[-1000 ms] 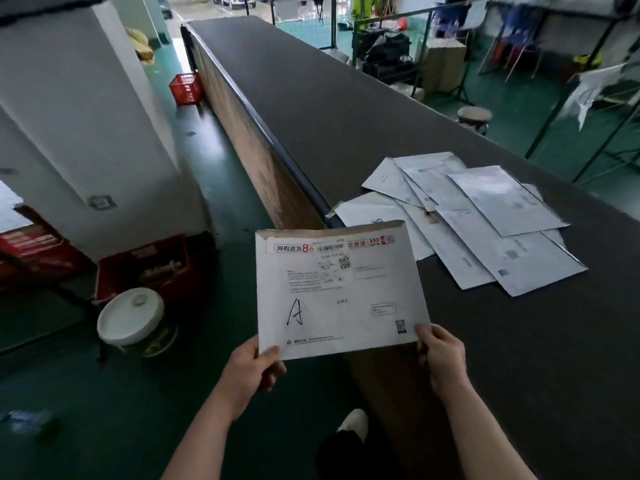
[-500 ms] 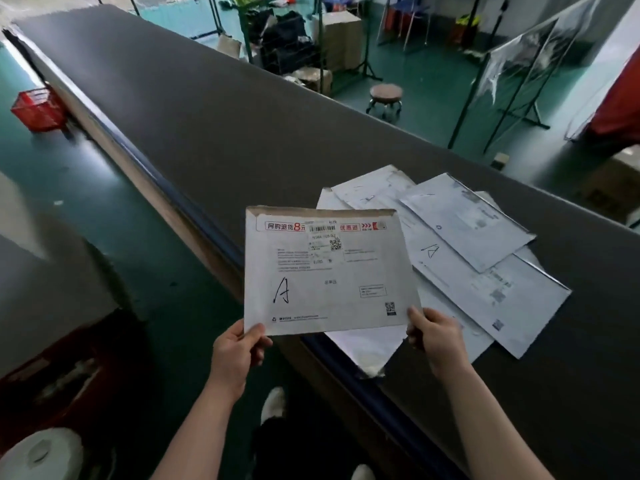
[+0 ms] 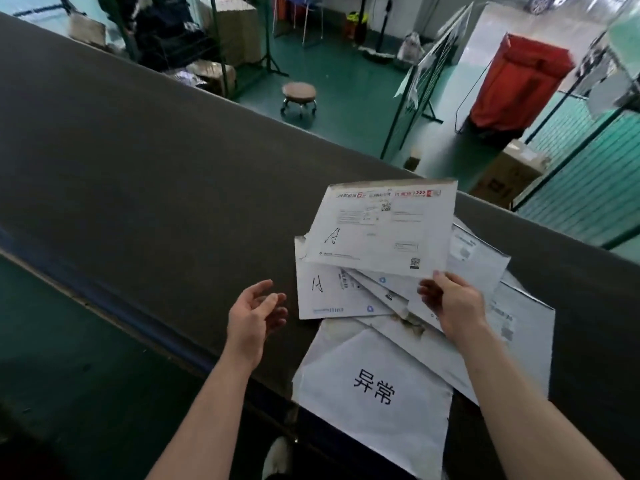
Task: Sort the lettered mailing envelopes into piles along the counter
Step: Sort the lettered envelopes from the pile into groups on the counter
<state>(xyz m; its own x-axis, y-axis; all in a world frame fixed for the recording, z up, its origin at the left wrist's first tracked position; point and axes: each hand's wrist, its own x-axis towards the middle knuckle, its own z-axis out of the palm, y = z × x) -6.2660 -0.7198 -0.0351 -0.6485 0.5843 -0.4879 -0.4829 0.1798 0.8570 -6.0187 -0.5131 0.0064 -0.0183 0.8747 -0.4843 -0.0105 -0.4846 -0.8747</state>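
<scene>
A single head-worn view looks down, close over the counter (image 3: 145,174).

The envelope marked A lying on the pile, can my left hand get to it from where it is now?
Probably yes. The left hand is open and empty beside the lying envelope, whose near-left corner is uncovered. The right hand holds another envelope above its far part.

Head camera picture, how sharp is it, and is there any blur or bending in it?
Head view: the "A" envelope in the right hand reads clearly, though its small print is soft; the red bin and racks at upper right smear with motion blur; the counter edge bows from the wide-angle lens.
</scene>
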